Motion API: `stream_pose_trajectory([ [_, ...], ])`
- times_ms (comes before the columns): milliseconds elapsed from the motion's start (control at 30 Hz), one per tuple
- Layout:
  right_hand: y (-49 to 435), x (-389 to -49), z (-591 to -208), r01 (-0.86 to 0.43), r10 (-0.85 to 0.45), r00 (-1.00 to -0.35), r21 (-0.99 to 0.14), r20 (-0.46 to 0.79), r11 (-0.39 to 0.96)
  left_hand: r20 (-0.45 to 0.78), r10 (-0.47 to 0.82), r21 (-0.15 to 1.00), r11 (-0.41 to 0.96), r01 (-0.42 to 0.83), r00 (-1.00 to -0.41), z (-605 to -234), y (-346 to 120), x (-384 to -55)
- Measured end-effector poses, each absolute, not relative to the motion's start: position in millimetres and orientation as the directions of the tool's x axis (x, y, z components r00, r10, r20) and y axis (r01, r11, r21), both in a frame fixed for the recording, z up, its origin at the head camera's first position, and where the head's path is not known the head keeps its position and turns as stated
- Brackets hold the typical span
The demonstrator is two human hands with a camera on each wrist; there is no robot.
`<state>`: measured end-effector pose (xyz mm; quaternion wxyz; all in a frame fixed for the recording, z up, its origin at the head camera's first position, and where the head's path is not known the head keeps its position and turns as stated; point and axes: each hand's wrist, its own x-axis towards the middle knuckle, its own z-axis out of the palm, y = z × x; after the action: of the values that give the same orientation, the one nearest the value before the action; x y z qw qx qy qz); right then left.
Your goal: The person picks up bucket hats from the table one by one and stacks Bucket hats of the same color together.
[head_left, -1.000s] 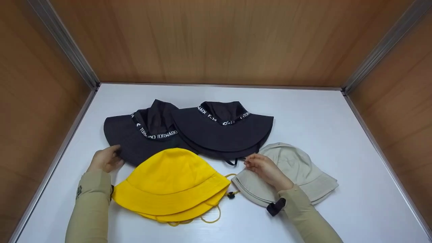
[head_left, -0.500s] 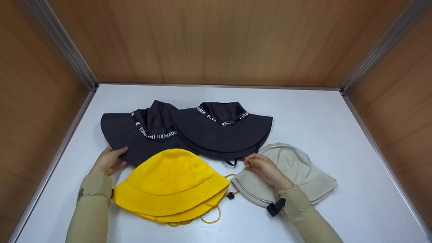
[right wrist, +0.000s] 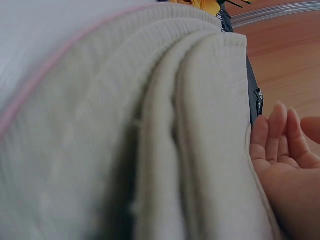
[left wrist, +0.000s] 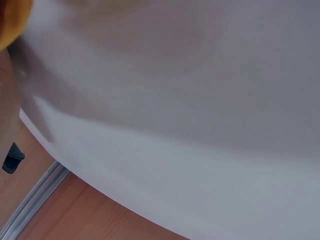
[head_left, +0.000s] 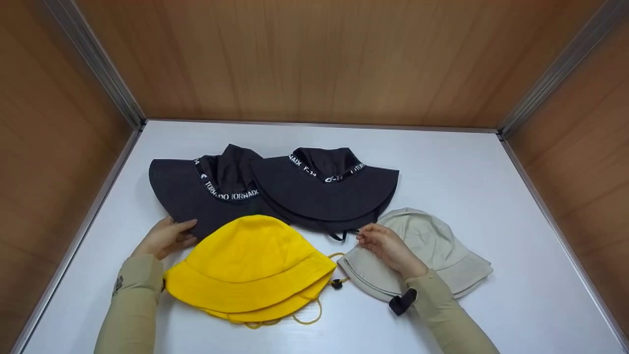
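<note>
Two dark wide-brimmed hats lie at the back of the table in the head view, with TORNADO lettering on their inner bands. My left hand [head_left: 167,237] pinches the front brim of the left dark hat [head_left: 179,189], thumb on top and fingers partly hidden underneath. The right dark hat [head_left: 324,196] overlaps its neighbour. In front lies a yellow bucket hat [head_left: 255,265] with a cord. My right hand [head_left: 388,246] hovers over the left side of a beige bucket hat [head_left: 432,236], its fingers loosely bent near a black strap [head_left: 338,237]; the right wrist view shows nothing in it.
The white table [head_left: 530,236] is bounded by wooden panels [head_left: 314,64] at the back and both sides, with metal strips in the corners. A black cord stopper [head_left: 336,283] sits on the yellow cord between the yellow and beige hats.
My left hand has shifted slightly right and inward along the left dark hat, its thumb now over the brim. That hat's left brim has shifted up a little. The right hand stays put.
</note>
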<state>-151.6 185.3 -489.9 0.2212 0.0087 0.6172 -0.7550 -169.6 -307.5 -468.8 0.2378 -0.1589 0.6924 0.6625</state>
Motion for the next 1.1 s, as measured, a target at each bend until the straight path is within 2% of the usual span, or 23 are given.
stream_pose_trajectory([
  [200,184.8,-150.0,-496.1,0.323,-0.327,-0.908,-0.935,-0.263,-0.145,-0.434,0.038,0.9,0.067,-0.431,-0.9,-468.2,-306.6,-164.8],
  [433,185.5,-148.8,-495.7,0.317,-0.34,-0.906,-0.936,-0.252,-0.151,-0.362,-0.118,0.924,0.085,-0.373,-0.925,-455.9,-310.8,-158.3],
  [700,185.7,-149.2,-494.9,0.307,-0.338,-0.911,-0.936,-0.238,-0.17,-0.335,-0.295,0.939,-0.181,-0.292,-0.895,-437.5,-322.7,-153.0],
  [1100,183.3,-148.1,-492.7,0.285,-0.371,-0.907,-0.938,-0.198,-0.196,-0.227,-0.339,0.904,-0.423,-0.068,-0.913,-402.0,-331.4,-143.2],
])
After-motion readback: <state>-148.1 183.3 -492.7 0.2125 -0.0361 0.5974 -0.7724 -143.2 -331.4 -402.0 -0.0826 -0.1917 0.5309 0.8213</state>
